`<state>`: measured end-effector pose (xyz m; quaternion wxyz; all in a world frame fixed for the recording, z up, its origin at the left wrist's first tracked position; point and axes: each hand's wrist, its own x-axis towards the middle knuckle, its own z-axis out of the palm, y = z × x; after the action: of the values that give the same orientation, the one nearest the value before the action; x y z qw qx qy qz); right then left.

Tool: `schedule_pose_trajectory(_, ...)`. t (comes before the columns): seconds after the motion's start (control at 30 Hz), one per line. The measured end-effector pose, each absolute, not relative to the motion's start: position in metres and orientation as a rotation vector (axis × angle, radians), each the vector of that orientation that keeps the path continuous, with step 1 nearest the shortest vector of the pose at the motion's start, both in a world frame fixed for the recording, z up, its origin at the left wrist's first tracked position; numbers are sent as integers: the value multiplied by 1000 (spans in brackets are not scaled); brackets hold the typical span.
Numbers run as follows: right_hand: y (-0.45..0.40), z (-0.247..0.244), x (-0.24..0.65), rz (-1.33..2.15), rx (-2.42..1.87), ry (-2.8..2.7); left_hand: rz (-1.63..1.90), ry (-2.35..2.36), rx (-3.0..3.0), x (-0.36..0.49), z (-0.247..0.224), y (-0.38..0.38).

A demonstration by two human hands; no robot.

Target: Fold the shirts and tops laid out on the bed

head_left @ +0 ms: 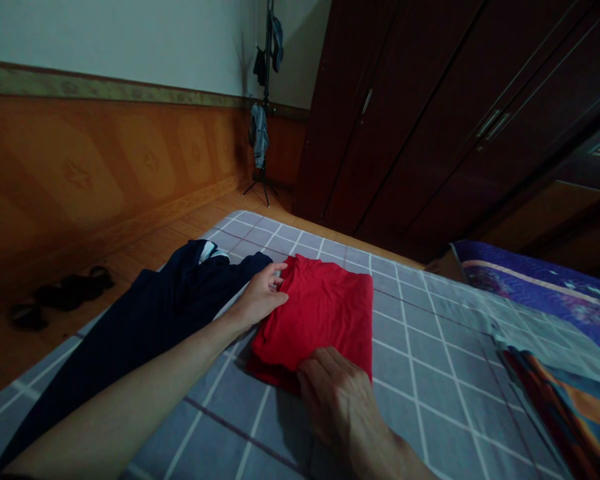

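Observation:
A red cloth (330, 307), folded into a rough rectangle, lies on the grey checked bedsheet (410, 333). At its upper left edge is my left hand (264, 293), fingers apart, with the fingertips at the fabric. My right hand (335, 390) is at the lower edge of the red cloth, its fingers bent together on that edge. Dark navy clothing (165, 313) with a bit of white lies loosely on the left, partly behind my left forearm.
Striped orange and blue fabric (575, 400) lies at the right. Beyond are a purple patterned cover (530, 273), a dark wardrobe (405, 120) and a coat stand (267, 67). Black footwear (75, 290) sits on the floor at left.

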<state>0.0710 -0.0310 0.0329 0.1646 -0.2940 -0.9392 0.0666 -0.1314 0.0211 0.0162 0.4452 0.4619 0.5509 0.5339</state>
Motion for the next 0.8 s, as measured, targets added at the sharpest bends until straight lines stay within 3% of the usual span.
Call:
schedule_pose_trajectory(0.5, -46, 13, 98, -25, -880, -2645, 1154, 1684, 1401, -131, 7, 21)
schedule_pose_trajectory(0.8, -45, 10, 158, -310, -860, -2608, 861, 1968, 1807, -122, 10, 13)
